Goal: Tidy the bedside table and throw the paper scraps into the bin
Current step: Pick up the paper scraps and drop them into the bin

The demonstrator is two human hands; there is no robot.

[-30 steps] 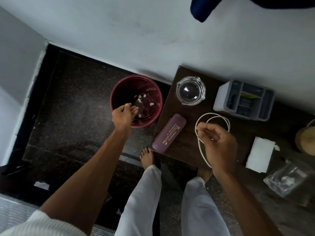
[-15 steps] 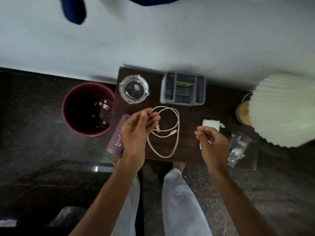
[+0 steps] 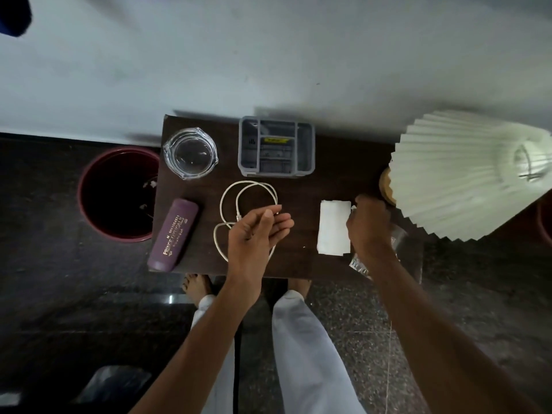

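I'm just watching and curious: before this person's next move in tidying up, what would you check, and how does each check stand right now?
1. Bin within reach, beside the table's left edge: ok.
2. Bin open, scraps already lying inside: ok.
3. Left hand free to take something: cannot tell; its fingers hover over the white cable, contact unclear.
4. Right hand holding a scrap: cannot tell; it is closed by the white paper pad, contents hidden.
5. Lampshade clear of the right hand: not ok, it hangs very close.
6. Table tidied: not ok; cable loose, purple glasses case overhanging the front edge.

Maroon bin (image 3: 119, 192), purple case (image 3: 174, 234)
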